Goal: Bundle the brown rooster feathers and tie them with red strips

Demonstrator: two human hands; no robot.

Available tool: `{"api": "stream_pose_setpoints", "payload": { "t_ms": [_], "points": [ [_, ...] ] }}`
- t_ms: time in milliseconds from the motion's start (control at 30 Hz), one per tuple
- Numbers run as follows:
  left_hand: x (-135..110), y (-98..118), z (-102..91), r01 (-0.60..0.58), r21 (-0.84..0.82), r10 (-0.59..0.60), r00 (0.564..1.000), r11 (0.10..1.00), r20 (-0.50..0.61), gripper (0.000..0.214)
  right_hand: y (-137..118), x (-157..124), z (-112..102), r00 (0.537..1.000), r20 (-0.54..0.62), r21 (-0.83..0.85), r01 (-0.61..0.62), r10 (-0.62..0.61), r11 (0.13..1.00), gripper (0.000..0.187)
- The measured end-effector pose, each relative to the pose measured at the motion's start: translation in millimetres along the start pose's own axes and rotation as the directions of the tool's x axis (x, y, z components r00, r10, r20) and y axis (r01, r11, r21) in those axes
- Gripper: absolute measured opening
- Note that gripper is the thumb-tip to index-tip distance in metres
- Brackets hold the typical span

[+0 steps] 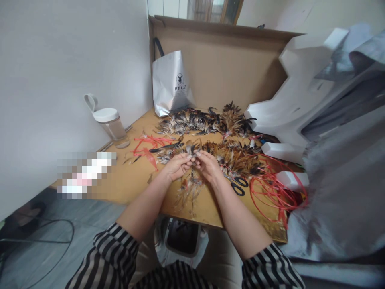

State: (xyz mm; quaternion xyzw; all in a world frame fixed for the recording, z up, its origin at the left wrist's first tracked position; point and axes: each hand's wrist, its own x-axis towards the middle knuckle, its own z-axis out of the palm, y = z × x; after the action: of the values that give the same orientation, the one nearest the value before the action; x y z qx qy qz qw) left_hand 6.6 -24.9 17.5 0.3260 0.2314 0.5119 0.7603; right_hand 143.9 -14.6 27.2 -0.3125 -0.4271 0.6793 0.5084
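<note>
Over the middle of the table, my left hand point(179, 165) and my right hand point(207, 163) meet at their fingertips. Both are closed in a pinch on small dark feathers point(193, 151); how many is too fine to tell. Just behind the hands lies a row of brown and black feathers point(237, 157). A second, darker feather row point(198, 120) lies farther back. Loose feathers point(189, 188) are scattered below my hands, toward the table's front edge. Scissors with black handles point(239, 186) rest beside my right wrist.
Red plastic strips point(270, 188) lie tangled at the right, and more red strips point(147, 146) at the left. A lidded jar point(111, 124), a silver bag point(171, 84) and white foam pieces point(270, 112) stand around the table point(120, 180). Below its edge sits a bin point(183, 237).
</note>
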Motion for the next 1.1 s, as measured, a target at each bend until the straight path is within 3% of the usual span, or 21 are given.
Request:
{"api": "stream_pose_setpoints", "payload": {
  "t_ms": [133, 267, 533, 733, 1100],
  "points": [
    [-2.3, 2.3, 0.4, 0.043, -0.041, -0.042, 0.999, 0.998, 0.027, 0.013, -3.3, -1.7, -0.6, 0.998, 0.066, 0.020, -0.004, 0.003, 1.000, 0.024],
    [-0.9, 0.8, -1.3, 0.022, 0.019, -0.022, 1.000, 1.000, 0.000, 0.013, -2.2, -1.2, 0.0, 0.999, 0.015, -0.039, 0.040, -0.039, 0.998, 0.024],
    [2.4, -5.6, 2.8, -0.070, 0.321, 0.122, 0.982, 0.945, -0.146, 0.022, 0.6, 2.4, -5.7, 0.978, -0.089, -0.254, 0.162, -0.190, 0.954, 0.024],
    [2.7, -7.2, 4.5, -0.063, 0.337, 0.115, 0.984, 0.939, -0.139, 0.023, 5.3, 4.6, -7.6, 0.955, -0.097, -0.399, 0.222, -0.282, 0.890, 0.024],
    [2.1, -6.2, 7.6, -0.036, 0.311, 0.100, 0.976, 0.950, -0.192, 0.019, 4.9, 0.9, -0.3, 0.970, -0.139, -0.336, 0.143, -0.199, 0.931, 0.022]
  ]
}}
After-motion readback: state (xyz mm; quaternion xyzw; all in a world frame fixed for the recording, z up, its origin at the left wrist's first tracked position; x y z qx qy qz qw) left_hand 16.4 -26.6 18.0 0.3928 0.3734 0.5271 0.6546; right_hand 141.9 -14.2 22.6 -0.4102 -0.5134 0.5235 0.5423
